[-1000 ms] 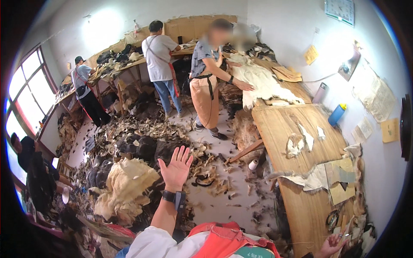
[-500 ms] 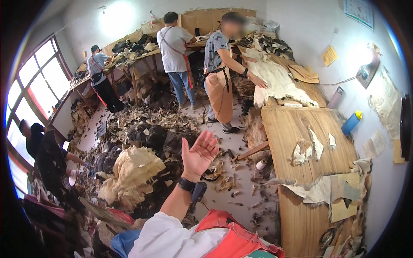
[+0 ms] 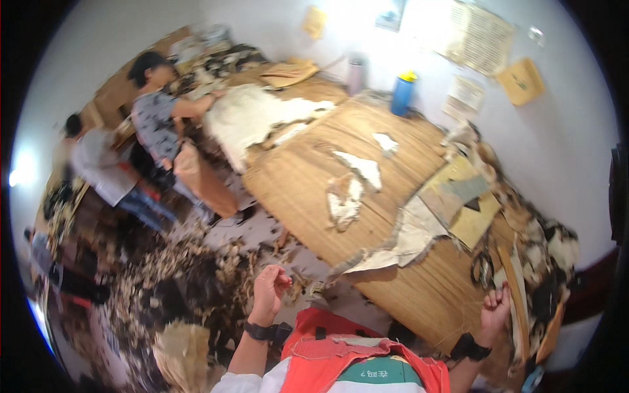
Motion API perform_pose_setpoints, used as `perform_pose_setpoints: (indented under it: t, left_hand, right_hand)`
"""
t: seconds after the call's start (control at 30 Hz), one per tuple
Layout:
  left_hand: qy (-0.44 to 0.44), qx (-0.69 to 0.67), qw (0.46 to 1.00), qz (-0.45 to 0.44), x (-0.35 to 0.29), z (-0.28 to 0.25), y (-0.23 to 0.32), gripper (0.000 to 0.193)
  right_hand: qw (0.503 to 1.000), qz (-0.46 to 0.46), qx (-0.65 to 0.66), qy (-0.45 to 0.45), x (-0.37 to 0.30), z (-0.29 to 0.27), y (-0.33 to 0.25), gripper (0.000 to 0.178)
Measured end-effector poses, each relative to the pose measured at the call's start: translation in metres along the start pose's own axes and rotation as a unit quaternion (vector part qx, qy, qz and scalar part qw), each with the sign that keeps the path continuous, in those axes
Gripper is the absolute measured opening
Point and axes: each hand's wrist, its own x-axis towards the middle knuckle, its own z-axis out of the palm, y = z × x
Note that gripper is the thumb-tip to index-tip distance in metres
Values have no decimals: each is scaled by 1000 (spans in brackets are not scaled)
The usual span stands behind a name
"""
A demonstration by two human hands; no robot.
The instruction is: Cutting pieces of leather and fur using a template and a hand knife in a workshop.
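Observation:
My left hand (image 3: 270, 295) hangs in the air off the near left edge of the wooden table (image 3: 288, 180), its fingers loosely curled and nothing seen in them. A black band circles that wrist. My right hand (image 3: 495, 308) is over the table's near right part, fingers curled in, no object visible in it. Beside it lie black-handled scissors (image 3: 483, 268) and a long wooden strip (image 3: 514, 298). Farther up are a pale hide piece (image 3: 409, 232), yellow card patterns (image 3: 477, 223) and small fur scraps (image 3: 345, 200).
A co-worker (image 3: 157, 121) stands at the far left with a large white hide (image 3: 252, 118); other people work beyond. A blue bottle (image 3: 401, 97) stands by the wall. Fur scraps (image 3: 157, 275) heap on the floor at left. Furs (image 3: 524, 209) line the table's right edge.
The view has swung right toward the table. My left hand, spread palm-up before, is now lower with its fingers curled. My right hand has come into view.

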Motion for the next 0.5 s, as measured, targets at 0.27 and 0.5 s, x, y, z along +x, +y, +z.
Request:
perform_pose_setpoints:
  t: [0.27, 0.5]
  left_hand:
    - [-159, 293, 941, 63, 98, 90, 67, 15]
    - [-410, 495, 759, 103, 170, 183, 101, 16]
  right_hand:
    - [881, -224, -373, 186, -13, 62, -18, 19]
    - [720, -244, -632, 150, -11, 164, 2, 21]
